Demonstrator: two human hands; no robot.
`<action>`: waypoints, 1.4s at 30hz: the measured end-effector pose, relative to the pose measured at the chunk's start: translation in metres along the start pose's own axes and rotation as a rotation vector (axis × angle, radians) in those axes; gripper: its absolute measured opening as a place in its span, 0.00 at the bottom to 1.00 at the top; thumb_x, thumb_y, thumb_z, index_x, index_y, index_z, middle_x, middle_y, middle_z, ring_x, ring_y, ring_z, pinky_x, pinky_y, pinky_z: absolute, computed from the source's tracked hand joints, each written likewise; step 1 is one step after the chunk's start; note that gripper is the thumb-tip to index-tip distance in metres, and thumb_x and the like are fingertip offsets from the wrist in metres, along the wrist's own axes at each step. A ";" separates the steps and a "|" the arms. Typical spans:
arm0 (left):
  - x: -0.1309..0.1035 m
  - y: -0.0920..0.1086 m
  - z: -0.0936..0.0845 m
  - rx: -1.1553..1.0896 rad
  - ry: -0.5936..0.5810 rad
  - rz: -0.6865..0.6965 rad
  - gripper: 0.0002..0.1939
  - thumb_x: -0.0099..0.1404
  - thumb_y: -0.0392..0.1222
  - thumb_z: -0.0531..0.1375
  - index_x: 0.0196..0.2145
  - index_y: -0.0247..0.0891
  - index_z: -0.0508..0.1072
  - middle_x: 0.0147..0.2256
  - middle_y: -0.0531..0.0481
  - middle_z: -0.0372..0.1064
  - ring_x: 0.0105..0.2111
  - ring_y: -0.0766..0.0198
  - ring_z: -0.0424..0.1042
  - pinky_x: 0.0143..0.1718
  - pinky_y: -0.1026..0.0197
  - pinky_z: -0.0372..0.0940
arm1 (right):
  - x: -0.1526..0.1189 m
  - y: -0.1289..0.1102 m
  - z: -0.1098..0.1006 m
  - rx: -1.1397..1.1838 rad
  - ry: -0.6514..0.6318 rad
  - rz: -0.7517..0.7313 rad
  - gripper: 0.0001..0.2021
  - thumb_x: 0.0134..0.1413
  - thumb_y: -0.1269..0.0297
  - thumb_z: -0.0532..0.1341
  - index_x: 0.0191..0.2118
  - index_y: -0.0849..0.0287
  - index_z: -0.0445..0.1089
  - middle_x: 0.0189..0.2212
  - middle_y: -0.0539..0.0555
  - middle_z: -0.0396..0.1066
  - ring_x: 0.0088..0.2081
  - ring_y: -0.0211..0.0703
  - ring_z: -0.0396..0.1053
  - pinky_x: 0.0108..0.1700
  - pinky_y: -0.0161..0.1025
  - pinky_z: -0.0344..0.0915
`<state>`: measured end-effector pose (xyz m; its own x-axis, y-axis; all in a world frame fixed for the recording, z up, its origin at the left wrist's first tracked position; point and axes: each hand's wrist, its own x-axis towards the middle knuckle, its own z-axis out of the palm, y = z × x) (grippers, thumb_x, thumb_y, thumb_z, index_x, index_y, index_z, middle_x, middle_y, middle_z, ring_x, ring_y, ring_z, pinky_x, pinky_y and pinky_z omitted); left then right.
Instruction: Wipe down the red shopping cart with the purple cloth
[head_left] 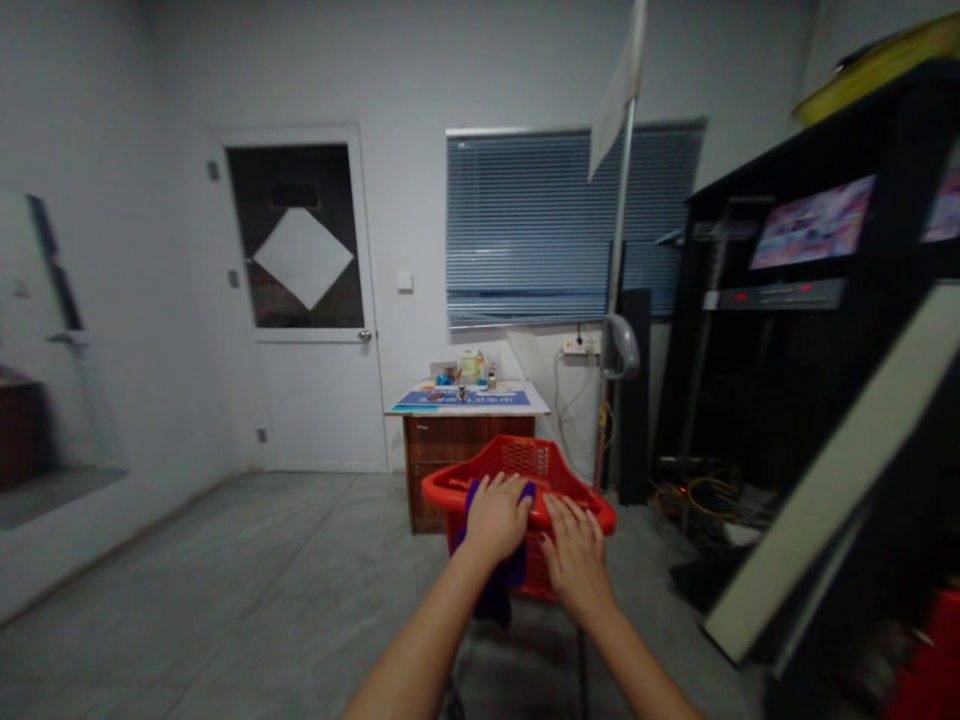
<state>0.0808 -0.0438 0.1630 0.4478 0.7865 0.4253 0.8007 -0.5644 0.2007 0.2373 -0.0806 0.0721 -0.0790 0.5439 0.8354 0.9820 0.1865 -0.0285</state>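
Red basket (525,455) stands in front of me at the lower middle of the view, before the wooden cabinet (472,440), and both my hands are at its near rim. My left hand (496,515) lies on a purple cloth (514,570), with the fingers bent over it; the cloth is between the palm and the rim, and its loose part hangs down outside. If these fingers really grip, or only press, I cannot tell, because the back of the hand covers it. My right hand (577,550) is not closed: its fingers rest long and a little apart upon the rim, the thumb held away from them.

What could go wrong, I think, is mostly the cloth. If my left hand would press too lightly, the hanging part may pull it down to the floor (300,590). If I would lean too strongly with both hands, the basket could tip toward me or roll, since only a thin dark support (582,665) shows below; wheels I cannot see. On the right side, the loose cables (709,495) and the leaning panel (832,480) might catch it, if it were pushed that way.
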 end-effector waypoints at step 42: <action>-0.006 0.007 0.008 0.054 0.059 -0.080 0.22 0.72 0.45 0.47 0.59 0.38 0.65 0.60 0.45 0.63 0.62 0.50 0.57 0.63 0.43 0.48 | 0.000 0.006 -0.009 -0.020 -0.060 -0.009 0.28 0.64 0.59 0.49 0.67 0.55 0.48 0.60 0.55 0.63 0.61 0.50 0.56 0.63 0.51 0.45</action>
<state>0.0873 -0.0507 0.1549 0.3584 0.8117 0.4612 0.8541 -0.4845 0.1891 0.2443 -0.0867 0.0768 -0.0979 0.5905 0.8011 0.9844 0.1756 -0.0091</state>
